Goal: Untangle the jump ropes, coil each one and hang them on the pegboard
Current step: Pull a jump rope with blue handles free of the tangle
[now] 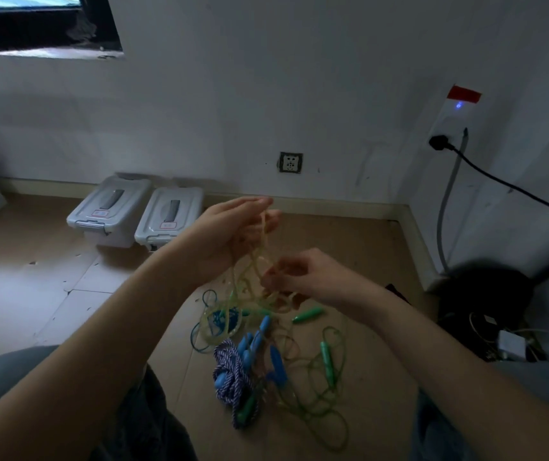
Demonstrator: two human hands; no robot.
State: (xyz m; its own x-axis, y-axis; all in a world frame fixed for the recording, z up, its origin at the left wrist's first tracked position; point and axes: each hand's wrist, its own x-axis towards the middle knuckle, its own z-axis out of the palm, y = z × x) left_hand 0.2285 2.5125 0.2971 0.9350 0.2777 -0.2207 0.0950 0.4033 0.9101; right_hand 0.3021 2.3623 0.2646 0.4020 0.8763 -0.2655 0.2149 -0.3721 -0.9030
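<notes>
Left hand (233, 234) up high holding yellow rope (253, 271), right hand (303, 277) pinching it lower, rope hanging down between.

One head-worn view — looking forward and down, close over the floor (349, 247) toward a wall (299, 78)

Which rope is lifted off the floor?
The yellowish clear rope: both hands, left and right, hold its loops up. The purple braided rope and green rope lie on the floor.
</notes>
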